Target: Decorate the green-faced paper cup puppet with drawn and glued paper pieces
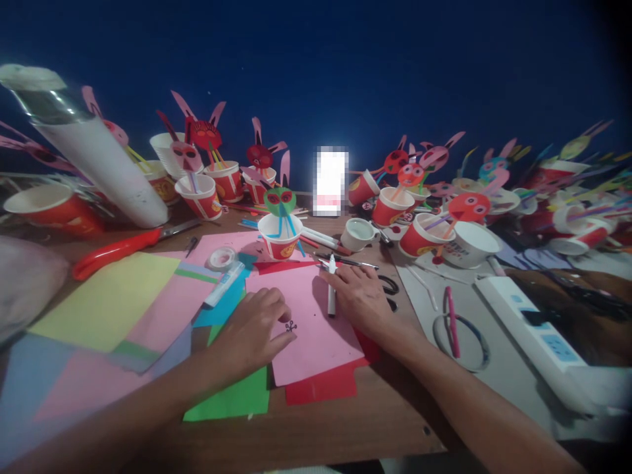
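A sheet of pink paper point(306, 355) lies in front of me, with a small black flower-like doodle point(291, 326) on it. My left hand point(259, 322) rests at the sheet's left side, its thumb and index finger apart on either side of the doodle, holding nothing. On the right side, my right hand point(363, 299) has its fingers around a white marker point(332, 289); part of the grip is hidden. Just beyond the sheet stands a red-and-white paper cup point(280, 238) with a green paper rabbit face point(280, 199) on blue straws.
Coloured paper point(108, 296), a tape roll point(222, 259) and red-handled scissors point(118, 253) lie left. Black-handled scissors point(390, 284) sit by my right hand. A white mug point(359, 234), a lit phone point(330, 181) and several decorated cups stand behind. A power strip point(533, 336) is right.
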Action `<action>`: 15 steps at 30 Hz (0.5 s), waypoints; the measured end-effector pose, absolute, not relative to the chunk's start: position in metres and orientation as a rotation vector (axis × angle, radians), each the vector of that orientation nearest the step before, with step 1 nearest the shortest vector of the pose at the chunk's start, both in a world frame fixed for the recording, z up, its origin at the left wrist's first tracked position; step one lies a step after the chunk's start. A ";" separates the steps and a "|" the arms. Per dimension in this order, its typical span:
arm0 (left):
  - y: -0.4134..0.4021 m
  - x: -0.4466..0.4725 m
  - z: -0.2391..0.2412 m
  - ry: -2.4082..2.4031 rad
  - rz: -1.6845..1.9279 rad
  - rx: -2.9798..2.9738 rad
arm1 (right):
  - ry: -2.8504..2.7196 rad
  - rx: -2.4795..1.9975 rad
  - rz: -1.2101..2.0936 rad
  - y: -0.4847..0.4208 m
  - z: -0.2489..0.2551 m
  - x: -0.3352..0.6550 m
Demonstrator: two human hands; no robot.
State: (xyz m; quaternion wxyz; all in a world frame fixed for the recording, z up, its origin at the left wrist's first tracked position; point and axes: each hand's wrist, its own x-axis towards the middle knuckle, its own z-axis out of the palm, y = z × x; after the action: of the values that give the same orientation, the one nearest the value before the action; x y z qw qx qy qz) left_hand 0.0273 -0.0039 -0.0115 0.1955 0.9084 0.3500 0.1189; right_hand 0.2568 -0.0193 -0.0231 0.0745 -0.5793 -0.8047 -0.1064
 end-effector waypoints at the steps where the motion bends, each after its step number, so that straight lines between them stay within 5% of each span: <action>1: -0.004 0.027 -0.012 0.979 0.333 2.544 | -2.418 -1.743 -0.315 -0.019 -0.023 0.257; 15: -0.001 0.025 -0.008 0.945 0.336 2.504 | -2.441 -1.751 -0.313 -0.019 -0.022 0.257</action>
State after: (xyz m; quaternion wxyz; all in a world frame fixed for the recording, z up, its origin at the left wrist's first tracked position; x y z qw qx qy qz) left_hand 0.0253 -0.0013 -0.0080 0.2205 0.9055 0.3416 0.1216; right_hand 0.2572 -0.0192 -0.0215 0.0607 -0.5789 -0.8066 -0.1033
